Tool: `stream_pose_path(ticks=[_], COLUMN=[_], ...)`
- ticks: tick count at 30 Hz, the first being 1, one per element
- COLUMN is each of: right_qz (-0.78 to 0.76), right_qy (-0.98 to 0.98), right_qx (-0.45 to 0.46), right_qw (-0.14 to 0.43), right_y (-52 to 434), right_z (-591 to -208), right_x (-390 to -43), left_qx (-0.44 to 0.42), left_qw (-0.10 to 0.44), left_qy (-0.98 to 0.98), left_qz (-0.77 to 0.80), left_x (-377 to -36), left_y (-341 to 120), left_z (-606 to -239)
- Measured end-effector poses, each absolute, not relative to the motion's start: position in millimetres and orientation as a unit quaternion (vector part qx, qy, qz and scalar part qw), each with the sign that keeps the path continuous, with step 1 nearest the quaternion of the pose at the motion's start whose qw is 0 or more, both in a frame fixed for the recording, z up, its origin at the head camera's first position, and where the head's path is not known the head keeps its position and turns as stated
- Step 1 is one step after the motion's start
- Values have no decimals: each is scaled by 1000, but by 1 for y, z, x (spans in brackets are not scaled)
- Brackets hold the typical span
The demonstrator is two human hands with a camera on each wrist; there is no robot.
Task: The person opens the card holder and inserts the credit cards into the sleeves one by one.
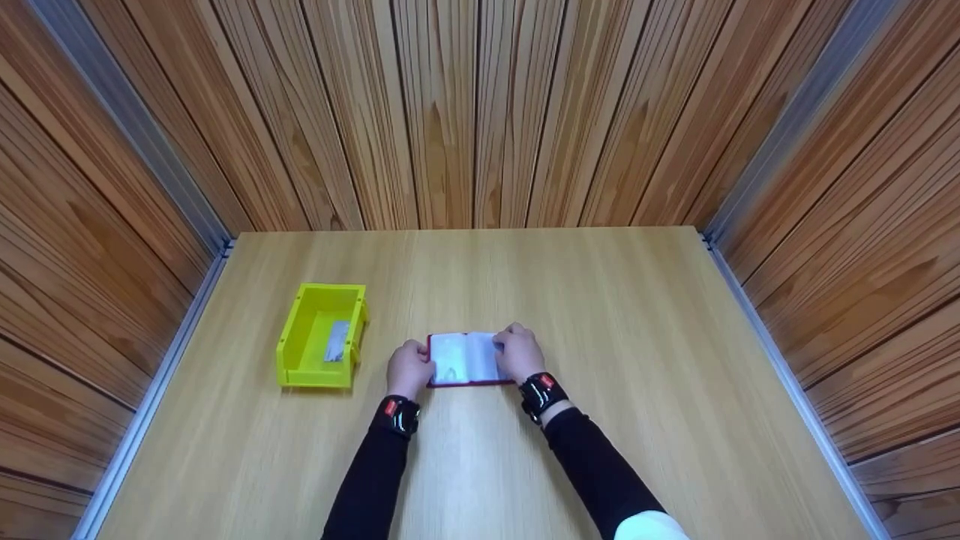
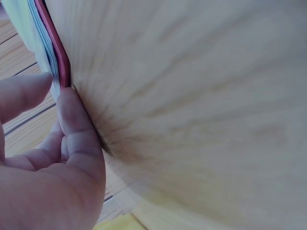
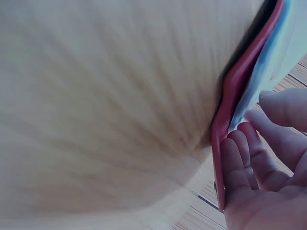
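A small red-covered booklet (image 1: 450,358) with whitish, sleeve-like pages lies open on the table in the head view. At its left edge my left hand (image 1: 409,369) holds it; in the left wrist view the thumb is against the pages and a finger is at the corner of the red cover (image 2: 61,55). My right hand (image 1: 519,352) is at the right side. The right wrist view has its thumb and index finger at the page edges (image 3: 256,67), with the other fingers curled along the inside of the red cover (image 3: 240,76).
Left of the booklet stands a yellow open-front bin (image 1: 304,337) with a flat, pale packet (image 1: 337,340) inside. The wooden table (image 1: 615,315) is bounded by wood-panelled walls (image 1: 450,112) and metal rails (image 1: 795,390).
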State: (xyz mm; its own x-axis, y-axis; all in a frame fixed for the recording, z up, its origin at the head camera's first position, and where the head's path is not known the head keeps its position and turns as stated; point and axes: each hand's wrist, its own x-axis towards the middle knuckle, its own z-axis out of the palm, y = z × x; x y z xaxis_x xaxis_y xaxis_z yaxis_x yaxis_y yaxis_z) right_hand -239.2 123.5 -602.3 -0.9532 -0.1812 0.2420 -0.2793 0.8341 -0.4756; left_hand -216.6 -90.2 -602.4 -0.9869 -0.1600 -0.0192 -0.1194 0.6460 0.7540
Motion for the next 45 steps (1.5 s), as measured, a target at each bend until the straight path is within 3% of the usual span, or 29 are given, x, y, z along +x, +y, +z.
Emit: stream_pose_path(ticks=[16,26,45], right_qz=[261,261,252], right_qy=[-957,-946,-948], right_qx=[123,178,188], right_qw=[46,79,45], right_y=[107,96,86], right_z=[-596,-597,-593], right_x=[-233,-230,-227], left_qx=[84,71,74], left_qw=[15,26,29], left_qy=[-901,-909,-904], left_qz=[-426,-410,-420], left_x=[-217,-217,-218], left_y=[-89,-91,-91], left_z=[-604,-606,-604])
